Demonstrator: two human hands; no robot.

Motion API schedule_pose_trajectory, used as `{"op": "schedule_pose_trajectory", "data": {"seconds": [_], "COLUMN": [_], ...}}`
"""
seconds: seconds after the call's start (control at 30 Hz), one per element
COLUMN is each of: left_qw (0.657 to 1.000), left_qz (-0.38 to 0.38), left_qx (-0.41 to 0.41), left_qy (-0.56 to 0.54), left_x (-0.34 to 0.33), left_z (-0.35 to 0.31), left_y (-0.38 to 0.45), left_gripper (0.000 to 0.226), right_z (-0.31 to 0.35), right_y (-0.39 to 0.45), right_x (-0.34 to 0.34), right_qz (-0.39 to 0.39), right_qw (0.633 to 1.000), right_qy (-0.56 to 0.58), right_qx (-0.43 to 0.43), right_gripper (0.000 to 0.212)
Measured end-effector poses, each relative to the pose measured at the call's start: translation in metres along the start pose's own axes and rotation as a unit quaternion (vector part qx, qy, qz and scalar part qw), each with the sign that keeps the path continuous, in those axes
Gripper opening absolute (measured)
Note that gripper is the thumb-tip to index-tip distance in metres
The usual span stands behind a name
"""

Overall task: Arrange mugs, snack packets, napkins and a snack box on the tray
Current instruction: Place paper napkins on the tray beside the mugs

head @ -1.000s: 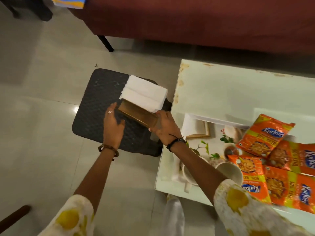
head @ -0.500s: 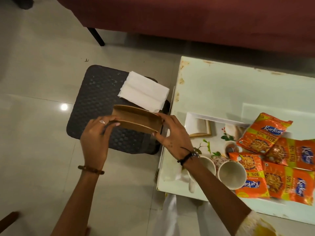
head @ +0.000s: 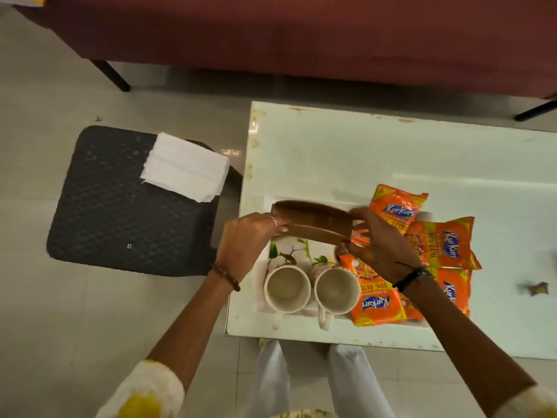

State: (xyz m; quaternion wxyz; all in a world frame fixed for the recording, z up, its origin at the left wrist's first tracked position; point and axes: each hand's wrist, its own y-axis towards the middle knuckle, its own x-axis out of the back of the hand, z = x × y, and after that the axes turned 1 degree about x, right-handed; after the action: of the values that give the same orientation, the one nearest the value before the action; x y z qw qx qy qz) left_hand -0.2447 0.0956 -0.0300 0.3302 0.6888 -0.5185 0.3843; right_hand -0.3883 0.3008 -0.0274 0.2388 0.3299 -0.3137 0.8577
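While both hands, left hand (head: 245,239) and right hand (head: 381,239), are pinching the ends of the brown snack box (head: 313,221) over the tray (head: 265,260), it's looking risky, since lowering it carelessly could be knocking the mugs (head: 287,288) or crushing the snack packets (head: 394,206).

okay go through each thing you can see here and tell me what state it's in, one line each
Brown holder: held at both ends, above the tray.
Left hand: gripping the holder's left end.
Right hand: gripping the holder's right end.
Two mugs: upright, empty, side by side on the tray.
Snack packets: sealed, lying overlapped.
Napkins: stacked on the dark stool.
Tray: flat on the table.
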Motion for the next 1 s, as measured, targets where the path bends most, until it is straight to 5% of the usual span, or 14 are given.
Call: {"op": "schedule_pose_trajectory", "data": {"seconds": [0.23,0.57,0.7,0.8,1.0], "left_qw": [0.984,0.983,0.996,0.998,0.939], "left_qz": [0.126,0.167,0.065,-0.035,-0.104], "left_qx": [-0.052,0.053,0.011,0.056,0.243], "left_qy": [0.112,0.053,0.057,-0.021,-0.220], "left_x": [-0.045,-0.071,-0.051,-0.027,0.008], "left_z": [0.008,0.010,0.004,-0.002,0.021], "left_y": [0.001,-0.004,-0.010,-0.016,-0.025], "left_gripper": [0.020,0.029,0.029,0.022,0.024], "right_z": [-0.040,-0.031,-0.003,0.044,0.144], "right_y": [0.016,0.015,0.008,0.004,0.037], "right_x": [-0.032,-0.048,-0.037,-0.033,-0.069], "right_qz": [0.044,0.040,0.014,-0.042,-0.031], "right_qw": [0.998,0.994,0.991,0.996,0.968], "right_qy": [-0.026,-0.052,-0.071,-0.065,0.247], "right_qx": [-0.029,-0.084,-0.113,-0.051,-0.034], "right_gripper": [0.052,0.050,0.062,0.051,0.019]}}
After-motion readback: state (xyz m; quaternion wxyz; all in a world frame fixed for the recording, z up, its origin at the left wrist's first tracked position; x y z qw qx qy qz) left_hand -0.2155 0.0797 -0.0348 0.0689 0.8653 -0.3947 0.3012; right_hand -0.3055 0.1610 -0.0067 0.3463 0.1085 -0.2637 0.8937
